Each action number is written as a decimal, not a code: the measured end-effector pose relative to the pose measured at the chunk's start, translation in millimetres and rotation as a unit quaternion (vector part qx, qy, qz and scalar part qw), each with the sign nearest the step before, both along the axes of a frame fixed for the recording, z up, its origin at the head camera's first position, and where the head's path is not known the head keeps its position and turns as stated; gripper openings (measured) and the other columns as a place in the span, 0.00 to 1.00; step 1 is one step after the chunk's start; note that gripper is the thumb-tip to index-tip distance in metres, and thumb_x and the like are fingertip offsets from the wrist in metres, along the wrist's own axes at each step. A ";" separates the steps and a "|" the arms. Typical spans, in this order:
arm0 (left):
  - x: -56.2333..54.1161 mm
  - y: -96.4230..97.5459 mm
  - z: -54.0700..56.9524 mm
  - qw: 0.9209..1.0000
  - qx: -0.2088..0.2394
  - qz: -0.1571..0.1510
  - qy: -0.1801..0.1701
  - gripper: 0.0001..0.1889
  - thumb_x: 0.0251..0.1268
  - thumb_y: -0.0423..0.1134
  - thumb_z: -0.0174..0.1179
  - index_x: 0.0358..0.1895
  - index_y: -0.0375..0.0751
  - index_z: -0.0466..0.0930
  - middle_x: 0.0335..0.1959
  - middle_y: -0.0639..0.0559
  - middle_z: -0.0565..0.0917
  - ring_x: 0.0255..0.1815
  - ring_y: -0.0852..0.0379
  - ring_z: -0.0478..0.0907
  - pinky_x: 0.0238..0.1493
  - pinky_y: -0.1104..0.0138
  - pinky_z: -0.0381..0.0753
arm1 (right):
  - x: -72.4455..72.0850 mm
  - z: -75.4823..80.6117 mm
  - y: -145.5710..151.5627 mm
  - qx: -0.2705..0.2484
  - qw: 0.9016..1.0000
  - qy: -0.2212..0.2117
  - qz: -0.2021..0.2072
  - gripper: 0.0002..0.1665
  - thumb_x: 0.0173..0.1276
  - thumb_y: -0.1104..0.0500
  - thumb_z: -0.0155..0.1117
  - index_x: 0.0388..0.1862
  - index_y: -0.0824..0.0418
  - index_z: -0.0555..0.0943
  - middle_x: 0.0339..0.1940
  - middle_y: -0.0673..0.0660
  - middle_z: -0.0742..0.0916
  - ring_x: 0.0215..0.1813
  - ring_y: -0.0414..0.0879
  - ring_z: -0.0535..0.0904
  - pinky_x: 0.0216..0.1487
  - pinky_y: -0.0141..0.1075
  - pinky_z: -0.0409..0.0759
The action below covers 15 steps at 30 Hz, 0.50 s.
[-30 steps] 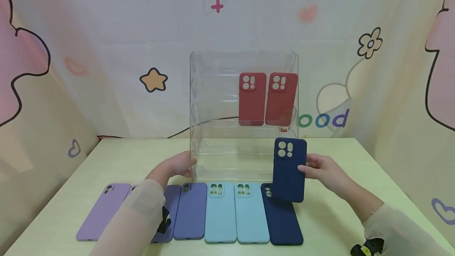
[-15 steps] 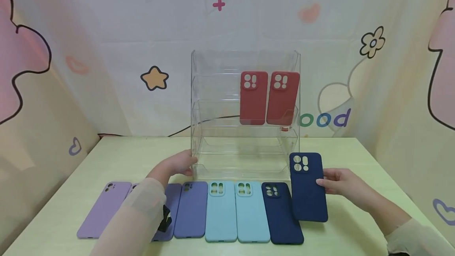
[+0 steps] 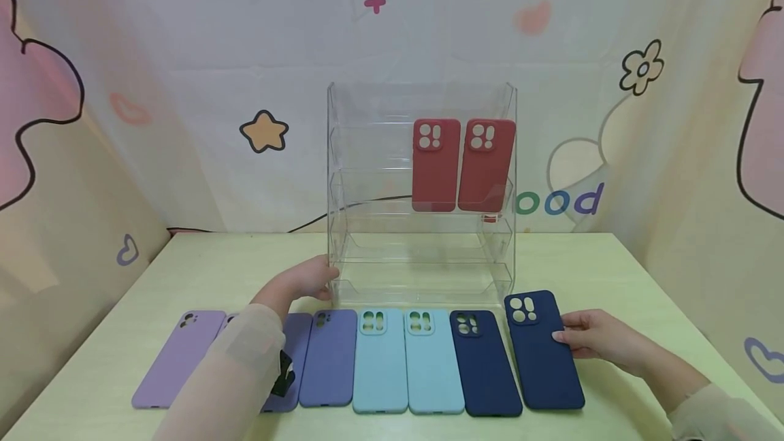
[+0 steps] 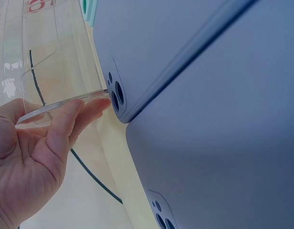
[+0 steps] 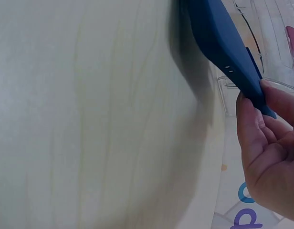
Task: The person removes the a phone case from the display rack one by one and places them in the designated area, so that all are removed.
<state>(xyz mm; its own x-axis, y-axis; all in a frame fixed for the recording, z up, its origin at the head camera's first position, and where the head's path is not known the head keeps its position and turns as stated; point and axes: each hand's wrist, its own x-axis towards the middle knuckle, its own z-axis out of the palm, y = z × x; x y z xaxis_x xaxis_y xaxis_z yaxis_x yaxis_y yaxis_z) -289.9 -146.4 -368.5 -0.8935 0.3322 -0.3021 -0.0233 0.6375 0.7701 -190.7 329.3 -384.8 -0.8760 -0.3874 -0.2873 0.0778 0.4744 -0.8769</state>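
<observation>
My right hand [image 3: 603,340] pinches a dark blue phone case [image 3: 544,352] by its right edge, thumb on its back. In the right wrist view the same case [image 5: 223,43] is tilted, its shadow falling on the table. Just left of it lies another dark blue phone case [image 3: 486,363]. My left hand [image 3: 309,278] grips the left side panel of a clear acrylic rack [image 3: 422,284]; the left wrist view shows the panel [image 4: 61,102] between thumb and fingers. Two red phone cases [image 3: 435,169] stand side by side on the rack, toward its right.
Along the table's [image 3: 245,257] front lie two light blue phone cases [image 3: 380,363], bluish-purple phone cases [image 3: 327,359] and a lilac phone case [image 3: 180,359]. My left forearm covers part of this row. A patterned curtain [image 3: 263,39] hangs behind the rack.
My right hand has moved right and down with the dark blue case, from overlapping the other dark blue one to a spot beside it. My left hand stays on the rack.
</observation>
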 end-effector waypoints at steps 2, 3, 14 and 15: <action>0.7 -0.1 0.5 1.000 0.000 0.001 0.000 0.19 0.68 0.31 0.39 0.60 0.25 0.60 0.21 0.51 0.65 0.13 0.63 0.57 0.23 0.69 0.67 | -1.1 -2.4 -0.7 0.011 1.000 0.002 -0.012 0.36 0.69 0.58 0.57 0.59 0.88 0.59 0.47 0.68 0.82 0.45 0.51 0.81 0.46 0.44 0.79; 0.9 -0.4 0.7 1.000 0.002 0.001 0.000 0.19 0.68 0.31 0.39 0.60 0.24 0.60 0.22 0.51 0.66 0.13 0.63 0.57 0.23 0.70 0.67 | -1.5 -3.7 -1.4 0.019 1.000 0.005 -0.020 0.36 0.69 0.58 0.58 0.59 0.88 0.59 0.47 0.69 0.82 0.45 0.51 0.81 0.45 0.44 0.79; 0.5 -0.9 1.3 1.000 0.003 -0.002 -0.001 0.23 0.69 0.31 0.37 0.65 0.26 0.57 0.33 0.44 0.74 0.13 0.63 0.58 0.23 0.70 0.69 | -2.8 -12.6 -18.8 0.149 0.986 0.059 -0.052 0.36 0.62 0.56 0.65 0.54 0.86 0.67 0.37 0.61 0.83 0.33 0.48 0.80 0.34 0.41 0.82; 0.4 -0.9 1.2 1.000 0.002 -0.003 -0.001 0.23 0.69 0.31 0.37 0.66 0.27 0.56 0.35 0.42 0.75 0.13 0.63 0.58 0.24 0.70 0.69 | -2.7 -11.9 -20.5 0.165 0.983 0.063 -0.052 0.36 0.62 0.55 0.65 0.53 0.85 0.67 0.36 0.61 0.83 0.31 0.47 0.79 0.32 0.41 0.81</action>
<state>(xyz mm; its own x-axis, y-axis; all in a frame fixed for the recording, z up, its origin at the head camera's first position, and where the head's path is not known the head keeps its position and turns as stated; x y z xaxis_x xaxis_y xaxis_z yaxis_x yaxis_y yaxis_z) -289.5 -147.4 -367.3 -0.8910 0.3385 -0.3025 -0.0211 0.6348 0.7724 -193.4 308.8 -396.7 -0.9429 -0.1972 -0.2685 0.0419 0.7293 -0.6829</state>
